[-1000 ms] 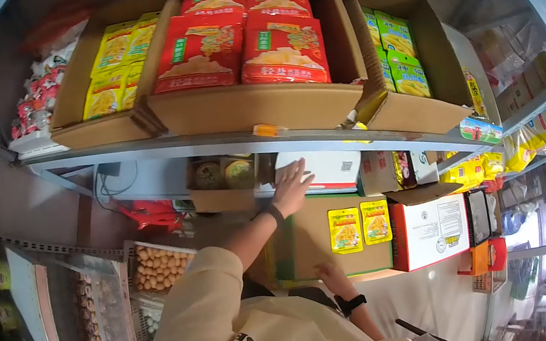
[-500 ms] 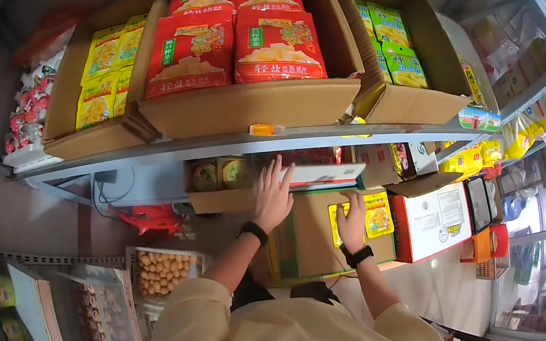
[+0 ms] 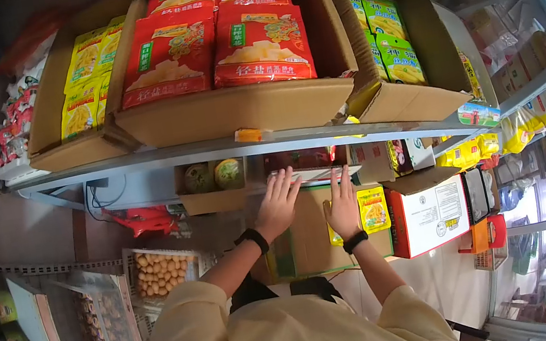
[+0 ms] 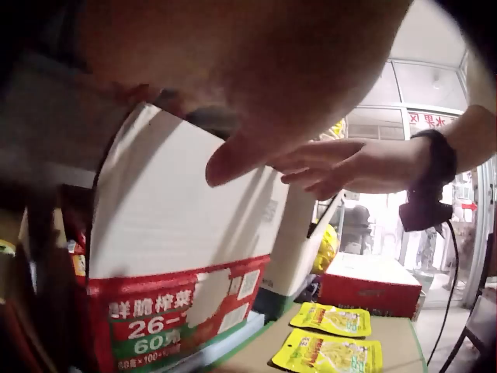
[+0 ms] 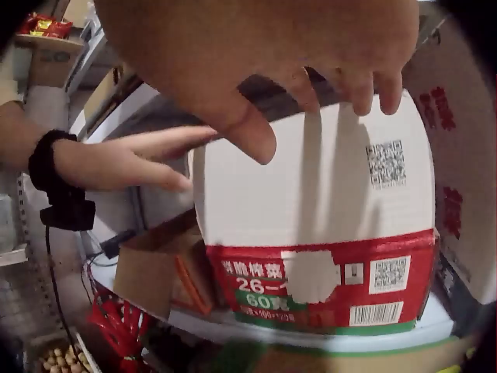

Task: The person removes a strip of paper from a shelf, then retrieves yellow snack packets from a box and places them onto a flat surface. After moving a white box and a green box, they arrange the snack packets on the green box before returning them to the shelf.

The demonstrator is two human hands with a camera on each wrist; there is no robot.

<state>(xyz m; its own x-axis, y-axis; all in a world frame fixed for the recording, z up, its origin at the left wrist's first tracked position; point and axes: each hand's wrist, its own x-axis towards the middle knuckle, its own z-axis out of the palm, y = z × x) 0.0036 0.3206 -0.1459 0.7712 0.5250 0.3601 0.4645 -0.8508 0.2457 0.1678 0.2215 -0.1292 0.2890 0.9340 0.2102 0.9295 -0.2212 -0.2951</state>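
A white and red carton (image 5: 318,287) stands on the lower shelf, with its white front flap (image 5: 256,202) raised. The head view sees this flap nearly edge-on, in front of dark red contents. My left hand (image 3: 277,212) is at the flap's left part, fingers extended; its thumb (image 4: 225,165) shows over the white face in the left wrist view. Toward the flap's right part is my right hand (image 3: 342,206), fingers straight and spread, with fingertips (image 5: 390,97) at the upper edge. Below lie two yellow food packets (image 3: 374,211), one partly covered by my right hand.
A shelf rail (image 3: 183,156) crosses close above, carrying cartons of red packets (image 3: 168,54). An open box with round-lidded tubs (image 3: 213,201) is left of the carton; a white and red box (image 3: 435,218) stands at right. Eggs (image 3: 159,269) fill a crate at lower left.
The carton's white flap has swung from lying over the top to standing up, uncovering red contents. My right hand has risen from near my waist to the flap; my left shifted slightly down.
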